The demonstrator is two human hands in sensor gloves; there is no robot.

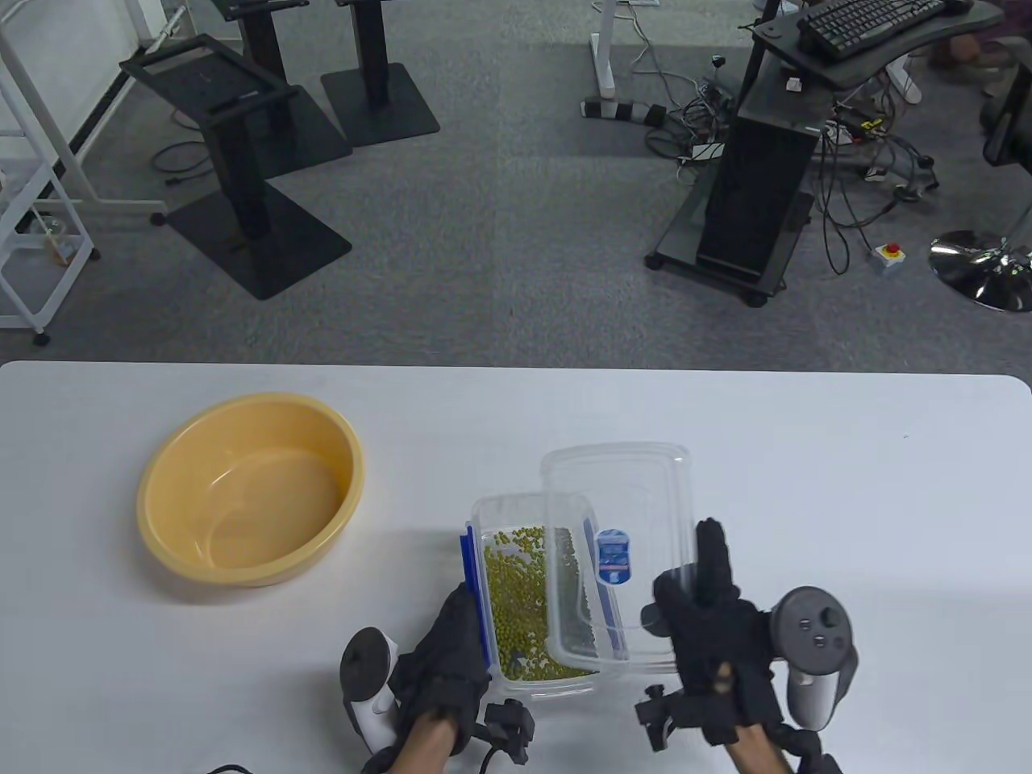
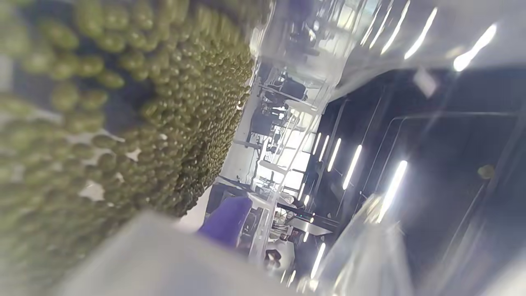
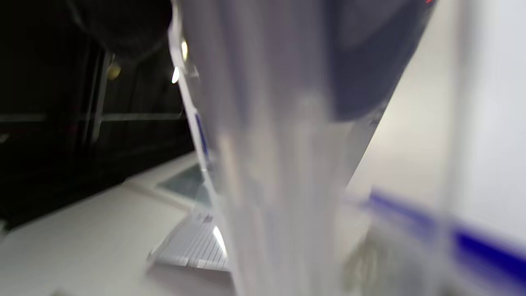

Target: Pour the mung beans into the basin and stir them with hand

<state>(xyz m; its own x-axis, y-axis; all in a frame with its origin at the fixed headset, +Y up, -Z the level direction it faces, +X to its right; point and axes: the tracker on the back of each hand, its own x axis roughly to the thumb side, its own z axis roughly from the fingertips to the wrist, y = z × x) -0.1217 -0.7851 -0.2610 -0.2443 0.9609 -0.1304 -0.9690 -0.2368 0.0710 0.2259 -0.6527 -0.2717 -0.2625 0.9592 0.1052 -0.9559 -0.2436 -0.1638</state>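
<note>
From the table view, the clear container [image 1: 536,601] of mung beans [image 1: 524,601] sits on the white worktop [image 1: 806,500] near its front edge, with the yellow basin [image 1: 250,488] well apart to the left and, as far as can be seen, without beans. The left hand [image 1: 447,665] is curled against the container's left wall beside its blue latch [image 1: 469,597], steadying it; the right hand [image 1: 709,629] pinches the near edge of the transparent lid [image 1: 617,548], which is lifted and tilted, its left part overhanging the open box. The pour has not begun. The lid is slick and held only at one edge — if it slips or swings down, it could knock the box and scatter beans across the worktop. In the left wrist view, the beans [image 2: 123,115] fill the left of the blurred picture, heaped against the clear wall [image 2: 254,135]; the hand itself is not seen there. A heap like that would probably shift all at once when the box tips, so a fast tilt over the low-sided basin risks beans bouncing out. The right wrist view shows the lid [image 3: 279,144] close up, blurred — plus a dark shape at the top left, likely a gloved finger.
</note>
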